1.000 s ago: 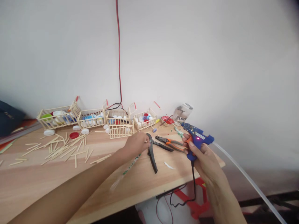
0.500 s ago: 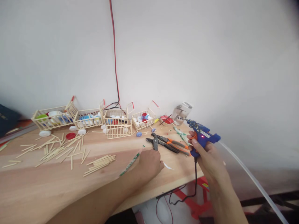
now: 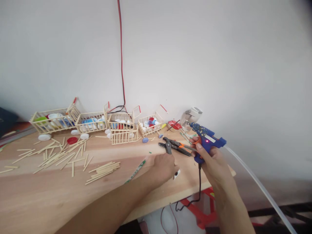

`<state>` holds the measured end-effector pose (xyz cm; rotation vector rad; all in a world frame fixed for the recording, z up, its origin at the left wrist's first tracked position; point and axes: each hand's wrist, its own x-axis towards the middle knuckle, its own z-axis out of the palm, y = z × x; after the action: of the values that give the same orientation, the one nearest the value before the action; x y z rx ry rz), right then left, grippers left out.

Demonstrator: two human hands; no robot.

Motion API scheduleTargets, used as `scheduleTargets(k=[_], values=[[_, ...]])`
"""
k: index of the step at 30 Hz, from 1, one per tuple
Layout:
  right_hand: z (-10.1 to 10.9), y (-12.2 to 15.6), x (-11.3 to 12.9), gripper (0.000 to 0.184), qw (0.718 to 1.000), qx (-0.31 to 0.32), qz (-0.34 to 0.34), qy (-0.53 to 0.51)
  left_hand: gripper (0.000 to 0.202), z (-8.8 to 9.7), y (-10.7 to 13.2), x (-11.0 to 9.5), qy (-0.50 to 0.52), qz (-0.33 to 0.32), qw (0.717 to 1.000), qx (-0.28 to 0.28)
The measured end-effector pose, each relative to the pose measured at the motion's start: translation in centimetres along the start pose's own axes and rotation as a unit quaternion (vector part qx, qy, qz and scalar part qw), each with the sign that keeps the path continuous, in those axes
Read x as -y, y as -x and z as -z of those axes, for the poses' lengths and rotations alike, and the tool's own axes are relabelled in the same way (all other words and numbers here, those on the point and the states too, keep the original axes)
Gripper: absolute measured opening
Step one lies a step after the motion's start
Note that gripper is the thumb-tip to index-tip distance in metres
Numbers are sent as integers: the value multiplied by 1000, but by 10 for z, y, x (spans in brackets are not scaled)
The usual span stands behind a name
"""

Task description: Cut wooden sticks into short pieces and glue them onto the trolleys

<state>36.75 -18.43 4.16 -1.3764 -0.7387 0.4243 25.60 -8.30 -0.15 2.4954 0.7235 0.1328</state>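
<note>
My right hand [image 3: 214, 162] is wrapped round a blue hot glue gun [image 3: 207, 141] with a lit red light, fingers at its orange trigger. A long clear glue stick [image 3: 253, 178] runs out of its back. My left hand [image 3: 165, 167] is closed on dark grey cutters [image 3: 167, 146], their jaws pointing away from me; the palm hides most of the handles. Beside that hand lies a small white-and-black piece [image 3: 176, 174] I cannot make out. Pliers with orange-and-black handles [image 3: 181, 148] lie just beyond, between my hands. A green-and-white wrapper strip [image 3: 136, 170] lies left of my left hand.
Several small stick-built carts [image 3: 55, 120] filled with bottle caps stand along the wall. Loose wooden sticks [image 3: 104, 172] lie at left. A red dish [image 3: 174, 125] and a clear container [image 3: 191, 117] stand at the back right. A black cord [image 3: 200, 182] hangs past the table edge.
My left hand has moved slightly right and away from me with the cutters. The glue gun has come a little left, nearer to it. The camera view has shifted slightly.
</note>
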Motion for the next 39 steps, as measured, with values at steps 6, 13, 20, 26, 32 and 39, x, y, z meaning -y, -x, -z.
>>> scheduleTargets(k=[6, 13, 20, 26, 32, 39], values=[[-37, 5, 0, 35, 996, 74, -40, 13, 24, 46, 35, 63, 132, 4, 991, -18], [-125, 27, -16, 34, 968, 233, -80, -53, 25, 96, 110, 156, 442, 113, 887, -66], [-191, 29, -25, 36, 963, 247, -88, -59, 32, 106, 149, 198, 641, 138, 750, -82], [-219, 26, -27, 39, 956, 272, -89, -69, 32, 109, 148, 207, 594, 167, 771, -159], [-232, 29, -46, 39, 958, 271, -92, -1, 14, 106, 140, 213, 366, 141, 889, -236], [-226, 29, -52, 44, 960, 264, -83, 49, 18, 86, 142, 204, 99, 96, 961, -241]])
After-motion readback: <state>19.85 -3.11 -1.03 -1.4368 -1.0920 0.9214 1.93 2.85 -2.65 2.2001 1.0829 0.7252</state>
